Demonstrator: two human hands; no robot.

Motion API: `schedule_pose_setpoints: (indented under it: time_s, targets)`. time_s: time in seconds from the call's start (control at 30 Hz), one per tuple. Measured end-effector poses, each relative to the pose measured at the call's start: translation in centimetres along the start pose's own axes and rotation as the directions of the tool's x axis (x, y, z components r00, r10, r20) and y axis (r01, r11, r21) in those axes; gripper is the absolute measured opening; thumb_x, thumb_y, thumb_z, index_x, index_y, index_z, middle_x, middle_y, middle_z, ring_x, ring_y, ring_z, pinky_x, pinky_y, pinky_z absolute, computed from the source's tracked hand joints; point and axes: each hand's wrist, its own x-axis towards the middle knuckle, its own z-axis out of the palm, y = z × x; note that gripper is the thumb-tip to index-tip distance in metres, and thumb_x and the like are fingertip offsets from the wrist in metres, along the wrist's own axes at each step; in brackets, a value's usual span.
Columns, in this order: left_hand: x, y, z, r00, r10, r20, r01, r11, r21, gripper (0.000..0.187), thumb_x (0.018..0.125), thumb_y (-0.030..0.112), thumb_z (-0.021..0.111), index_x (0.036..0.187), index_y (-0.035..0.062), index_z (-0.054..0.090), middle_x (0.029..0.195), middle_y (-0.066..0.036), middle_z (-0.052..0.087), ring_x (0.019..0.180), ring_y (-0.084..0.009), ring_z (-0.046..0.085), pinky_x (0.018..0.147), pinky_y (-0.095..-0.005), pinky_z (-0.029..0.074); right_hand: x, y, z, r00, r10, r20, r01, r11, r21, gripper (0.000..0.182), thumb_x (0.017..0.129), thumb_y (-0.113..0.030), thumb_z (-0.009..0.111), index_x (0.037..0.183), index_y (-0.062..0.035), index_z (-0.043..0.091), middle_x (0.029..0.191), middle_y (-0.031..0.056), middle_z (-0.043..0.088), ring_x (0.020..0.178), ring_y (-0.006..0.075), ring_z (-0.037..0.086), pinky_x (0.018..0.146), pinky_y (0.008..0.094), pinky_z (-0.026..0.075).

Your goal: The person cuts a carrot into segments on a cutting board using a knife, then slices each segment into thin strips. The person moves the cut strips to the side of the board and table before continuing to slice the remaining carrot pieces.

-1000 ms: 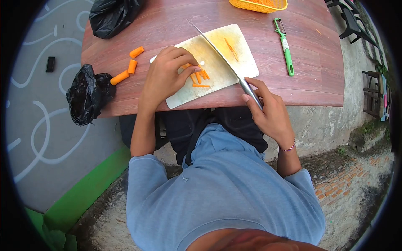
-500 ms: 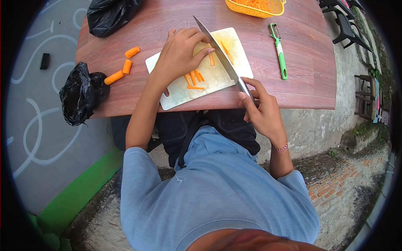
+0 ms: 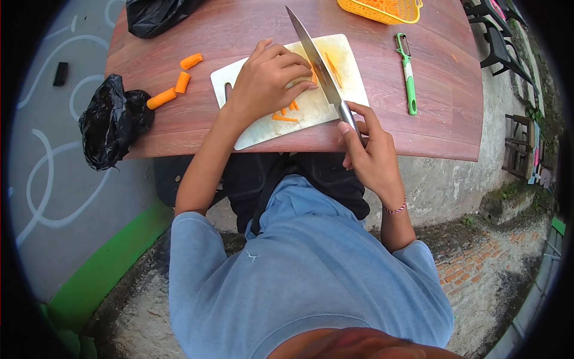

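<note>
The knife (image 3: 321, 64) has its handle in my right hand (image 3: 375, 157), and its blade slants up and left over the white cutting board (image 3: 263, 133). Just left of the blade, my left hand (image 3: 269, 81) is bent over the board, its fingertips near an orange carrot piece (image 3: 313, 76); whether they grip it is hidden. Several carrot sticks (image 3: 285, 118) lie below that hand. To the right of the blade are thin carrot strips (image 3: 333, 69) on the yellow-stained part of the board.
Carrot chunks (image 3: 183, 82) and a black plastic bag (image 3: 109, 122) sit at the table's left. Another black bag (image 3: 156, 17) is at the back left. A yellow basket (image 3: 388, 13) of shredded carrot stands at the back, a green-handled peeler (image 3: 408, 78) on the right.
The view has shifted slightly. My left hand has moved a little lower over the board, now covering part of the carrot sticks. The knife stays in my right hand, its blade still beside the left fingers.
</note>
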Motion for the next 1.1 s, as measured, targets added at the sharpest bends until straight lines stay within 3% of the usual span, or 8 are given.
schedule_pose_setpoints:
  time_s: [0.3, 0.37, 0.53, 1.1]
  targets:
    - [-0.2, 0.1, 0.4, 0.997, 0.026, -0.069, -0.024, 0.999, 0.036, 0.024, 0.085, 0.031, 0.087, 0.099, 0.0114, 0.083, 0.104, -0.002, 0.078, 0.101, -0.0235, 0.07, 0.11, -0.0515, 0.048, 1.0, 0.4, 0.4, 1.0, -0.023, -0.012, 0.023, 1.0, 0.018, 0.038, 0.108, -0.02, 0.062, 0.14, -0.0023, 0.056, 0.072, 0.0154, 0.069, 0.056, 0.0252, 0.069, 0.056, 0.0395, 0.05]
    - [-0.4, 0.0, 0.3, 0.996, 0.046, -0.08, -0.044, 0.999, 0.032, 0.025, 0.087, 0.034, 0.085, 0.099, 0.012, 0.083, 0.104, -0.001, 0.079, 0.1, -0.0221, 0.069, 0.109, -0.0493, 0.048, 1.1, 1.2, 0.3, 0.988, -0.137, -0.075, 0.131, 0.988, -0.08, 0.037, 0.107, -0.02, 0.063, 0.139, -0.0022, 0.058, 0.071, 0.0173, 0.068, 0.06, 0.0292, 0.07, 0.058, 0.0409, 0.049]
    - [-0.8, 0.5, -0.1, 0.998, 0.064, -0.011, -0.063, 0.996, 0.07, 0.019, 0.088, 0.026, 0.086, 0.103, 0.0143, 0.085, 0.115, 0.001, 0.079, 0.106, -0.0217, 0.07, 0.115, -0.0561, 0.047, 0.6, 0.8, 0.0, 0.995, -0.059, -0.077, 0.053, 0.996, -0.073, 0.036, 0.106, -0.02, 0.064, 0.138, -0.0033, 0.059, 0.072, 0.019, 0.068, 0.063, 0.034, 0.069, 0.06, 0.0425, 0.049]
    - [-0.9, 0.7, 0.0, 0.997, 0.071, 0.005, -0.071, 0.991, 0.116, 0.021, 0.088, 0.028, 0.085, 0.105, 0.0146, 0.085, 0.113, 0.001, 0.079, 0.108, -0.0221, 0.07, 0.116, -0.0567, 0.045, -1.0, 0.6, 0.5, 0.99, -0.121, -0.079, 0.109, 0.985, -0.134, 0.036, 0.106, -0.017, 0.065, 0.138, -0.0043, 0.057, 0.077, 0.0226, 0.069, 0.069, 0.042, 0.071, 0.062, 0.046, 0.051]
